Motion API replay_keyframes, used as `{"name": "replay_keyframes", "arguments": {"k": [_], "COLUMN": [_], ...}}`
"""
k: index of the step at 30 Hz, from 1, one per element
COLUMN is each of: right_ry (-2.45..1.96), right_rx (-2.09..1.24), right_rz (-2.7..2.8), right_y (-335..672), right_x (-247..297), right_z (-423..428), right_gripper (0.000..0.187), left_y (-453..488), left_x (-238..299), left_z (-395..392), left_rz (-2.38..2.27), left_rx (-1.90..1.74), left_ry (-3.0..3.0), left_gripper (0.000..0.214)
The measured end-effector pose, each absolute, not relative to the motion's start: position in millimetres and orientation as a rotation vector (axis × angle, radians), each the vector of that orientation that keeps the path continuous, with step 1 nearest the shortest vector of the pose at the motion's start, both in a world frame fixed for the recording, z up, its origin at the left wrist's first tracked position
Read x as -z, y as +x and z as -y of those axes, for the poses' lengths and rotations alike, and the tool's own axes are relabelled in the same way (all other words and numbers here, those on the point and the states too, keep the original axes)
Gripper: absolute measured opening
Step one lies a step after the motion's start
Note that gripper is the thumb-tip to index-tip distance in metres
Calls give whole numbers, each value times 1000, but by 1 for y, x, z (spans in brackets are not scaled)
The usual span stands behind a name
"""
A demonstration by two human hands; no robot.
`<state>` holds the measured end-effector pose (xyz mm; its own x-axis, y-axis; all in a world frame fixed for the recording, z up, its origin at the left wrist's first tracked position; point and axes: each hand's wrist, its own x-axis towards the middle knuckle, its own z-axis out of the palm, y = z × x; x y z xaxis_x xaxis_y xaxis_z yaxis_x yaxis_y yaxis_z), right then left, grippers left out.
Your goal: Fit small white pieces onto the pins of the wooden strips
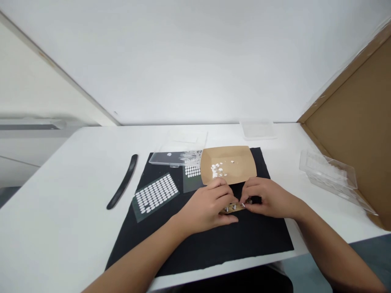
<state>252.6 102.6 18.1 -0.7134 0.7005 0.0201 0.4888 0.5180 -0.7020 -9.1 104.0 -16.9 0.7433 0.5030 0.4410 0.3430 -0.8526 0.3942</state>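
Observation:
A narrow tan strip (231, 208) with several small shiny metal pieces along it lies low over the black cloth. My left hand (210, 203) is closed around its left end, hiding that part. At the strip's right end, my right hand (264, 197) pinches a small whitish-silver piece (242, 205) between thumb and fingers; its exact kind is too small to make out. Just beyond both hands sits a brown paper tray (241, 175) with small white ovals (217, 169) scattered in it.
On the black cloth (226, 248) are a sheet of white oval stickers (156, 195), another sticker sheet (192, 171) and a clear case (177, 158) with white slivers. A curved black nail file (122, 182) lies left. Clear boxes (330, 171) stand right, beside a cardboard panel (357, 114).

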Motion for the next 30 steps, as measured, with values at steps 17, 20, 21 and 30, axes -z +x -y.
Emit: {"name": "replay_keyframes", "arguments": {"k": [17,20,21,30], "right_ry": [-1144,-1173,-1180,-1188], "right_rx": [-967,-935,-928,-913], "right_rz": [2528,2543,2549,2565], "right_y": [251,251,251,249], "right_x": [-13,-14,-13,-12], "right_z": [-101,-101,-101,-101], "right_gripper": [11,7,6,5], "left_y": [-10,-10,-10,-9], "left_x": [21,20,20,19], "left_z": [-97,-96,-96,-96], "left_rz": [-806,-812,-811,-819], "left_rx": [-655,-620,-613,-607], "left_ry": [2704,2739,2746,2736], "left_gripper": [27,23,22,19]}}
